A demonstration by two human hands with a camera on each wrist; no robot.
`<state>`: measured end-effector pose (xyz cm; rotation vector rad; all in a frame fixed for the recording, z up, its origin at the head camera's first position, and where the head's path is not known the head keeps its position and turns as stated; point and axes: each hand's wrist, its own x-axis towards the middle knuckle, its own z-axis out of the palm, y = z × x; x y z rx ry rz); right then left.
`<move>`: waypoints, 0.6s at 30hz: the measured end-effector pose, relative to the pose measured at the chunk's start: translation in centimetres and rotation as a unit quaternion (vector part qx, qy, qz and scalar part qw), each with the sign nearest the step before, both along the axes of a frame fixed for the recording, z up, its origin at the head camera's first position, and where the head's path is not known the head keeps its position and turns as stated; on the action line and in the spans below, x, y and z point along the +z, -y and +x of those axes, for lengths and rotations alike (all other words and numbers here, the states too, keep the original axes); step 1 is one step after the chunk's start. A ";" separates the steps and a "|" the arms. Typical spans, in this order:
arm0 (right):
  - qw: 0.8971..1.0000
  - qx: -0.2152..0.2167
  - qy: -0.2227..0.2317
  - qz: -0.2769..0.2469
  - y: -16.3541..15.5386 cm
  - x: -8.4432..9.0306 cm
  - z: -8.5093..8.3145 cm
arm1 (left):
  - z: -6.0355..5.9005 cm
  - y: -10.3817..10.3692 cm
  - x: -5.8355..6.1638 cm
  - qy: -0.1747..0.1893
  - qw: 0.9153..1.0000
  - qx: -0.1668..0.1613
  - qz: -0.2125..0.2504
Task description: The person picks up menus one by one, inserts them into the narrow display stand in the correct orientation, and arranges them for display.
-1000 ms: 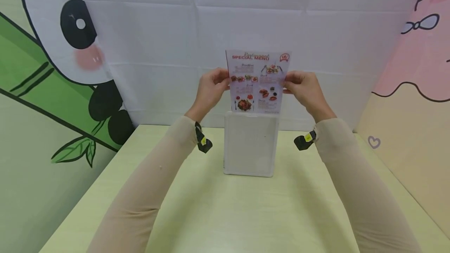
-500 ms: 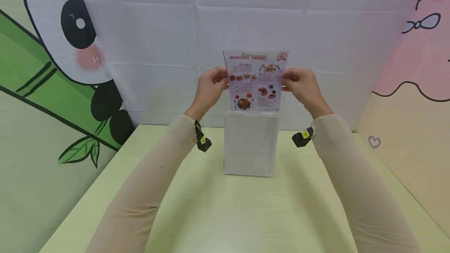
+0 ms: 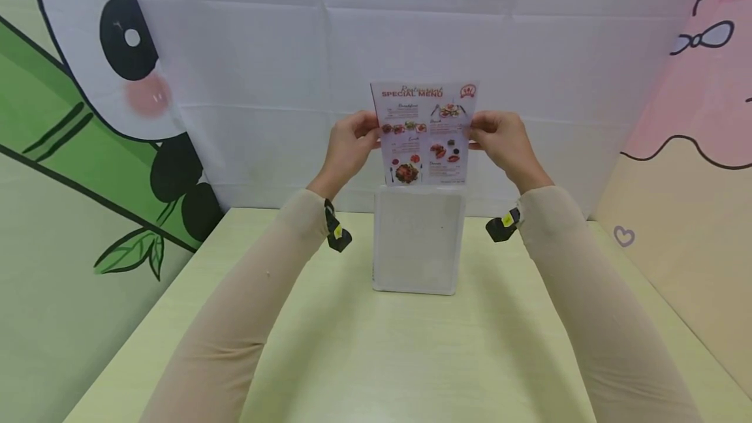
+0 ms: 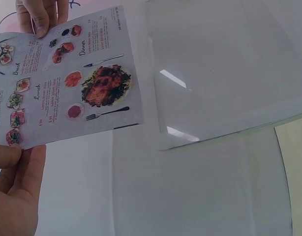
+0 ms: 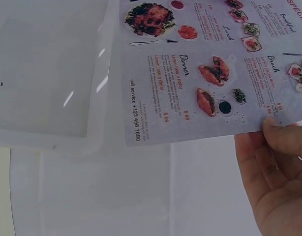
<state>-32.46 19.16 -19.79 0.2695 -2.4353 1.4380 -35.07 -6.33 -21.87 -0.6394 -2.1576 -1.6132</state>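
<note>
Fingers (image 3: 369, 130) of our left hand (image 3: 348, 152) and right hand (image 3: 502, 142) pinched the side edges of a glossy printed paper menu sheet (image 3: 424, 134), keeping it upright and taut directly above the clear acrylic sign holder (image 3: 418, 240) standing on the pale yellow-green bench (image 3: 352, 358), its bottom edge just over the holder's top.

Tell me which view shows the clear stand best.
The head view: the whole clear stand stands upright on the table, just below the menu. The left wrist view shows only part of it; the right wrist view shows one glary panel.
</note>
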 end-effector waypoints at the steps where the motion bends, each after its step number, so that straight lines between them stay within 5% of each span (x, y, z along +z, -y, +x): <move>1: 1.000 0.001 -0.001 -0.001 0.0 0.0 0.0 | 0.0 0.0 0.0 -0.001 1.000 0.001 -0.001; 18: 1.000 0.000 -0.004 -0.005 0.1 0.1 0.1 | -0.6 0.0 -0.2 0.004 1.000 0.001 -0.004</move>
